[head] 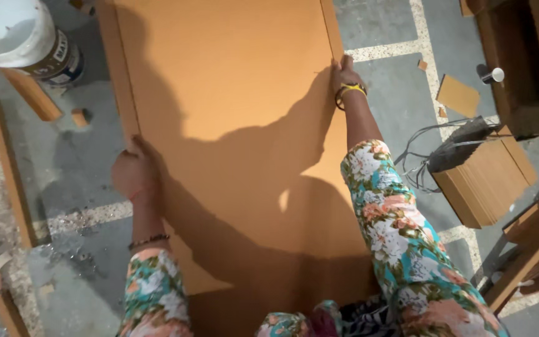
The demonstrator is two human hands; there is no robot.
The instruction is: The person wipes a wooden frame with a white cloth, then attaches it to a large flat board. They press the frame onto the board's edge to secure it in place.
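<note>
A large orange-brown board [232,93] lies flat on the grey floor and fills the middle of the head view. My left hand [133,171] grips its left edge, fingers curled over the rim. My right hand [344,75], with yellow and dark bangles at the wrist, holds the board's right edge farther up. Both arms wear floral sleeves. My shadow falls across the board's lower half.
A white bucket [23,40] stands at the top left beside wood strips [32,93]. At the right lies a stack of wood panels [485,181] with a dark tool and grey cable [460,146] on it. Offcuts [458,95] and timber pieces [525,249] lie around.
</note>
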